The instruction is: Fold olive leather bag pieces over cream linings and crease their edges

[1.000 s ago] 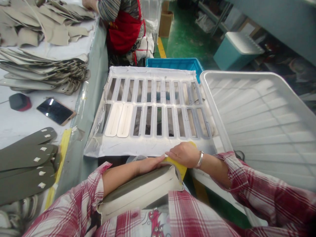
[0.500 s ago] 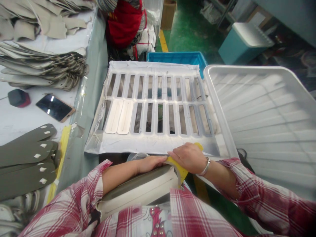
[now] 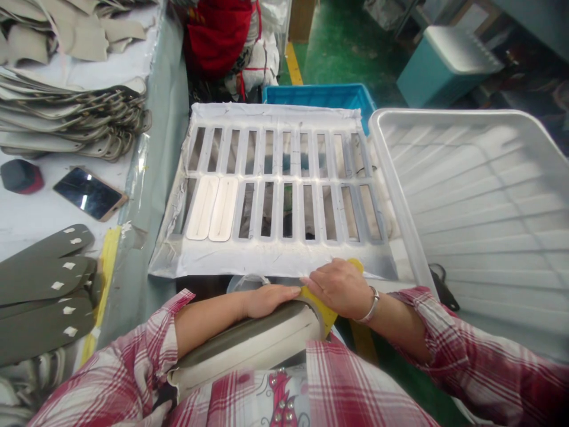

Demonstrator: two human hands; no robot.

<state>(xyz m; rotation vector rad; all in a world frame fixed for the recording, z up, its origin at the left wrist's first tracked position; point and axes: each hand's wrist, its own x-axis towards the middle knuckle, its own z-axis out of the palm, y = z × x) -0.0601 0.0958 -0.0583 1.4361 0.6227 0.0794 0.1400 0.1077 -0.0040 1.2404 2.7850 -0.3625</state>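
At my waist lies a long curved piece (image 3: 253, 344) with a dark grey-green top and a cream face. My left hand (image 3: 269, 298) rests on its upper edge, fingers stretched out and lying flat. Around a yellow piece (image 3: 329, 317) at the right end, my right hand (image 3: 340, 287) is closed, and yellow also shows beyond its knuckles. What the yellow piece is, I cannot make out. In front of both hands is a white slotted rack (image 3: 284, 261), where two cream strips (image 3: 204, 207) lie side by side at the lower left.
A large white plastic bin (image 3: 480, 196) stands at the right, and a blue crate (image 3: 320, 93) behind the rack. On the left table are stacked curved pieces (image 3: 66, 115), a phone (image 3: 91, 193) and dark green panels (image 3: 44, 279). A person in red (image 3: 217, 35) is at the back.
The view has shifted slightly, so the table and rack sit a little further left and higher. Both hands keep about the same place on the curved piece and the yellow piece.
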